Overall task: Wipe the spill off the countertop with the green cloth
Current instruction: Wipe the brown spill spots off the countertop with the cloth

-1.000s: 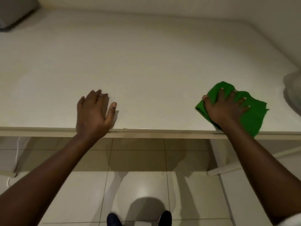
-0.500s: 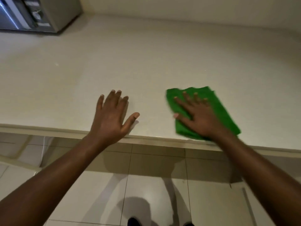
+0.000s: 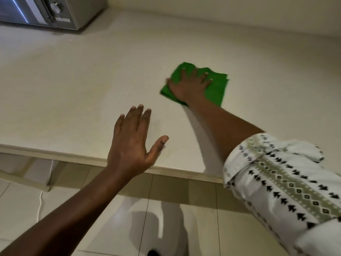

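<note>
The green cloth lies flat on the countertop, far from the near edge and a little right of the middle, with its longer side running from left to right. My right hand presses on it with spread, open fingers, gripping nothing, while my left hand rests open and empty near the front edge, to the near left of the cloth. I cannot see a clear spill, so I judge the right hand should sweep next, maybe toward the microwave at the far left.
</note>
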`<act>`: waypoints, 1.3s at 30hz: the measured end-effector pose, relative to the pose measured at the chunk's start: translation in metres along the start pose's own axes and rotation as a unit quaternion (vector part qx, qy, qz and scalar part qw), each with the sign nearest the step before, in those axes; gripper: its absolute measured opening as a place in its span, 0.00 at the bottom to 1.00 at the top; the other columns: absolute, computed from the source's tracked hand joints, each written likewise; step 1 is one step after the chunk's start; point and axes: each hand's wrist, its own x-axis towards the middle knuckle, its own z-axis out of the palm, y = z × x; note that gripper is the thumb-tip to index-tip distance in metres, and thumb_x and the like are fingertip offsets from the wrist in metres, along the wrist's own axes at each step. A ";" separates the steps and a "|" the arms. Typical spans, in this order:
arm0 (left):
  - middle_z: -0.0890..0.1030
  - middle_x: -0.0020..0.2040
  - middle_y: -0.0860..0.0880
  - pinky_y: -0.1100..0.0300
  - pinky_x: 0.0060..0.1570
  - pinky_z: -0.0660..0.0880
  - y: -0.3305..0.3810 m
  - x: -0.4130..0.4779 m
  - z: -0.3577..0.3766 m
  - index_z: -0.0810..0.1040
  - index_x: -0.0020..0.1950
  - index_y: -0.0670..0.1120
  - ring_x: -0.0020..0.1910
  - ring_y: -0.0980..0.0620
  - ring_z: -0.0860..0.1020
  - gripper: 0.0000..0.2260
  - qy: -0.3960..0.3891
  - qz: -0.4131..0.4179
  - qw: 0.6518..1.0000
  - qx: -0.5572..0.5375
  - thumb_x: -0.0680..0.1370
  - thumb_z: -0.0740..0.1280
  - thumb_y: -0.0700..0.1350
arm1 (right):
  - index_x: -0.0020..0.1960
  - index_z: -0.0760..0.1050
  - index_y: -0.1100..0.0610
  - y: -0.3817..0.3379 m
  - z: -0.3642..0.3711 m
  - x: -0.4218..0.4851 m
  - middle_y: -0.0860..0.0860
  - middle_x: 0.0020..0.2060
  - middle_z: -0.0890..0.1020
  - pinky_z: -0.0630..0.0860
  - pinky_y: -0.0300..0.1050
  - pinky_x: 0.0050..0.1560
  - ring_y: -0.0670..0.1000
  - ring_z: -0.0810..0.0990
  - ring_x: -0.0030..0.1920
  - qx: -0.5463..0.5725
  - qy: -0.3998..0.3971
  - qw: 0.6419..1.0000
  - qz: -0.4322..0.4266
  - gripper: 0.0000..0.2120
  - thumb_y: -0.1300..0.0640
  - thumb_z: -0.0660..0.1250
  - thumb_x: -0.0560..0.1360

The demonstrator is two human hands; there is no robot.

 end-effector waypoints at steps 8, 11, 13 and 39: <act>0.67 0.79 0.38 0.38 0.76 0.62 0.000 0.001 -0.008 0.66 0.78 0.36 0.81 0.40 0.63 0.41 0.055 0.011 0.995 -0.088 0.80 0.54 0.69 | 0.83 0.39 0.50 -0.087 0.034 -0.110 0.61 0.82 0.42 0.44 0.77 0.75 0.74 0.43 0.79 -0.120 0.003 0.961 -0.251 0.39 0.34 0.51 0.81; 0.71 0.77 0.37 0.39 0.74 0.66 -0.001 0.003 -0.013 0.69 0.76 0.36 0.78 0.39 0.68 0.38 0.063 -0.009 0.988 -0.144 0.80 0.55 0.66 | 0.84 0.43 0.50 -0.069 0.036 -0.147 0.57 0.83 0.41 0.45 0.74 0.76 0.71 0.41 0.80 -0.117 0.002 0.950 -0.288 0.36 0.38 0.53 0.82; 0.79 0.69 0.39 0.38 0.65 0.73 0.000 0.006 -0.017 0.72 0.74 0.38 0.68 0.40 0.77 0.34 0.040 -0.021 0.982 -0.183 0.81 0.56 0.64 | 0.83 0.47 0.48 -0.051 0.033 -0.165 0.55 0.83 0.39 0.43 0.73 0.76 0.70 0.39 0.80 -0.090 -0.014 0.955 -0.284 0.38 0.36 0.56 0.80; 0.48 0.85 0.40 0.48 0.83 0.51 0.255 0.044 0.050 0.50 0.84 0.42 0.85 0.44 0.48 0.43 -0.301 0.184 0.935 -0.033 0.80 0.57 0.68 | 0.83 0.38 0.54 0.329 -0.017 -0.225 0.56 0.82 0.37 0.37 0.56 0.81 0.57 0.33 0.81 0.036 -0.005 0.992 -0.123 0.48 0.25 0.46 0.75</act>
